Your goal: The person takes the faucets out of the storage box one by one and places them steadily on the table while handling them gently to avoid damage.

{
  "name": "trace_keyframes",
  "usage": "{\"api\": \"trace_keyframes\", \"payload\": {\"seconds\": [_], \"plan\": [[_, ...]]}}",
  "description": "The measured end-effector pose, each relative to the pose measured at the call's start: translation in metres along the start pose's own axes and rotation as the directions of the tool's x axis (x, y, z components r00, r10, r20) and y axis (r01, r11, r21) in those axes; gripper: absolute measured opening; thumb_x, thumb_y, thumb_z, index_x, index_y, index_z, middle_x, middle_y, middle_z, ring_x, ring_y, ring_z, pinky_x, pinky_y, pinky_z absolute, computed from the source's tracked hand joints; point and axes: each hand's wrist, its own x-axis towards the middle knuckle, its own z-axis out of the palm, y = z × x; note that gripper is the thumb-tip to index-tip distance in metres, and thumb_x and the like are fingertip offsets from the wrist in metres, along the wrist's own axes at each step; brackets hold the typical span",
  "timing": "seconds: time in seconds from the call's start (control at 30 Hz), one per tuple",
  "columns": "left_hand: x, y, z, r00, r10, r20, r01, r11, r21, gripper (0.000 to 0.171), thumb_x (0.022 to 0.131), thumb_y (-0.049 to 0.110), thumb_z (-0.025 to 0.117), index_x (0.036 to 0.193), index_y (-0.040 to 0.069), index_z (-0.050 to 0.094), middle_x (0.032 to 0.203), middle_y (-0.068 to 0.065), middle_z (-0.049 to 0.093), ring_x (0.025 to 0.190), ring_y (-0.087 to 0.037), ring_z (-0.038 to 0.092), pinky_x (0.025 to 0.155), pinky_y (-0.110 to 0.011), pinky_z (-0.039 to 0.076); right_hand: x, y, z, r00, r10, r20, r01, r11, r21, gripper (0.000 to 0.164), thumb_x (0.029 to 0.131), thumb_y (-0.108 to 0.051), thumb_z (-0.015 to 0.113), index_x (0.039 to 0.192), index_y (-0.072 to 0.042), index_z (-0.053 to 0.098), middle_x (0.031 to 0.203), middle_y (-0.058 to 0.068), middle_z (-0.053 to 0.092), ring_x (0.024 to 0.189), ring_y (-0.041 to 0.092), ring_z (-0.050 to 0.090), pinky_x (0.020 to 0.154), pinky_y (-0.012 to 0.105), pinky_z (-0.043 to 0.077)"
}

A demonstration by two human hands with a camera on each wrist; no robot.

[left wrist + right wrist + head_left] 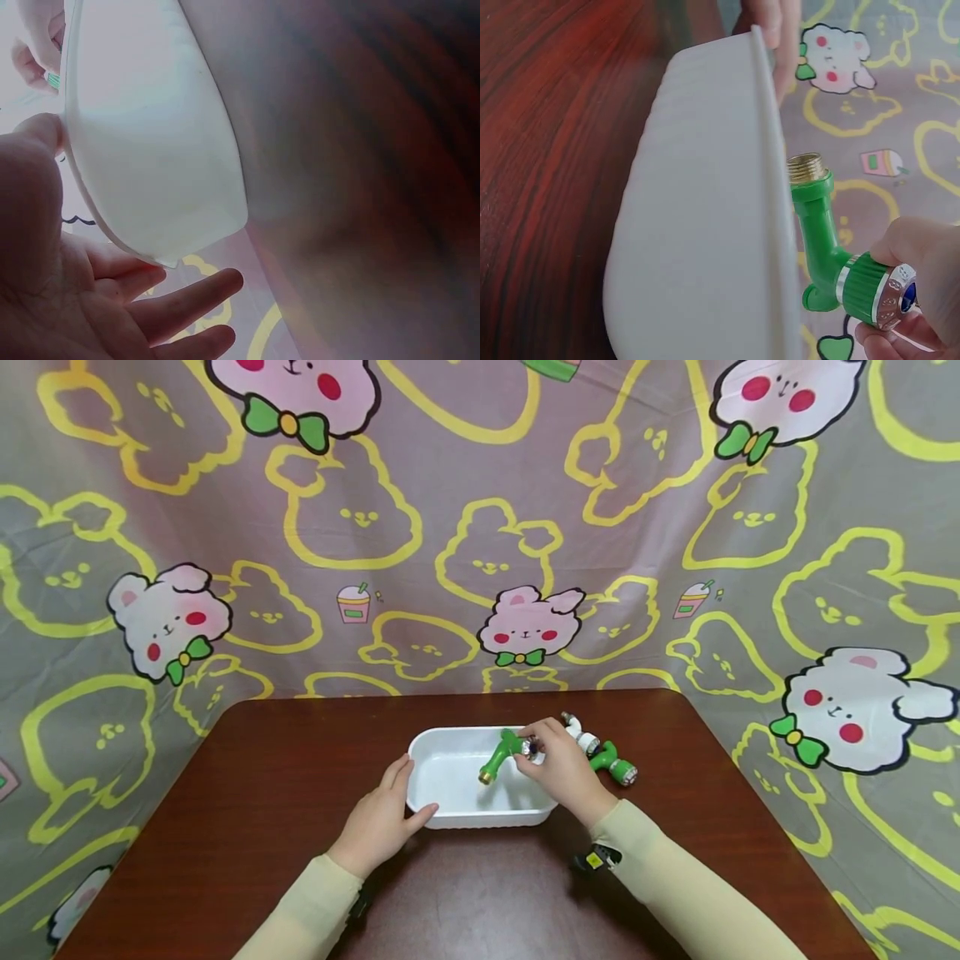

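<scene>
now the right hand (558,768) pinches a green tap (501,754) over the tub (442,814); left hand (382,818), fingers loose, steadies it. next, lower and let go.

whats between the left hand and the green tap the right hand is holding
In the head view, the near-left rim of the white tray: the left hand rests outside it, the green tap hangs above its inside.

Brown table (225,827), cartoon-bunny backdrop (480,527)
</scene>
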Motion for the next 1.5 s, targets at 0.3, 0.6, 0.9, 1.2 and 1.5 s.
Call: {"api": "trace_keyframes", "payload": {"seconds": [0.3, 0.6, 0.9, 1.2, 1.5], "plan": [[0.000, 0.004, -0.002, 0.999, 0.028, -0.029, -0.028, 0.999, 0.020, 0.081, 0.092, 0.043, 0.076, 0.146, -0.010, 0.048, 0.153, -0.024, 0.046, 0.086, -0.039, 0.072, 0.078, -0.050, 0.059, -0.007, 0.005, -0.015, 0.994, -0.039, -0.104, 0.040, 0.999, 0.005, 0.031, 0.081, -0.013, 0.086, 0.108, -0.008, 0.071, 0.098, 0.004, 0.062, 0.080, 0.018, 0.057, 0.070, 0.029, 0.051], [0.000, 0.004, -0.003, 0.999, 0.027, -0.020, -0.027, 0.999, 0.025, 0.080, 0.093, 0.043, 0.076, 0.146, -0.010, 0.048, 0.154, -0.024, 0.046, 0.084, -0.038, 0.072, 0.077, -0.050, 0.059, -0.019, 0.017, -0.029, 0.984, -0.008, -0.177, 0.012, 1.000, 0.018, 0.036, 0.081, -0.009, 0.086, 0.113, -0.004, 0.070, 0.106, 0.010, 0.062, 0.081, 0.021, 0.066, 0.074, 0.039, 0.060], [0.000, 0.004, -0.003, 0.999, 0.028, -0.017, -0.027, 0.999, 0.029, 0.081, 0.093, 0.044, 0.076, 0.146, -0.010, 0.048, 0.153, -0.024, 0.046, 0.082, -0.037, 0.072, 0.075, -0.049, 0.059, -0.031, 0.029, -0.043, 0.973, 0.049, -0.225, -0.048, 0.999, 0.010, 0.035, 0.081, -0.008, 0.086, 0.110, -0.006, 0.068, 0.107, 0.010, 0.061, 0.085, 0.023, 0.065, 0.075, 0.044, 0.059], [-0.001, 0.004, -0.003, 1.000, 0.016, -0.019, -0.016, 1.000, 0.018, 0.082, 0.092, 0.044, 0.076, 0.147, -0.009, 0.047, 0.155, -0.023, 0.045, 0.076, -0.035, 0.071, 0.073, -0.048, 0.059, -0.043, 0.042, -0.049, 0.961, 0.059, -0.270, -0.063, 0.998, -0.007, 0.032, 0.080, -0.007, 0.086, 0.108, -0.006, 0.070, 0.105, 0.009, 0.062, 0.086, 0.023, 0.066, 0.074, 0.044, 0.059], [0.000, 0.004, -0.001, 1.000, 0.009, -0.012, -0.009, 1.000, 0.015, 0.081, 0.093, 0.043, 0.075, 0.148, -0.009, 0.046, 0.156, -0.023, 0.044, 0.077, -0.034, 0.071, 0.074, -0.048, 0.059, -0.056, 0.059, -0.055, 0.953, 0.099, -0.287, -0.114, 0.993, -0.035, 0.032, 0.079, -0.004, 0.086, 0.106, -0.004, 0.069, 0.107, 0.010, 0.063, 0.088, 0.025, 0.065, 0.077, 0.045, 0.057]]}}
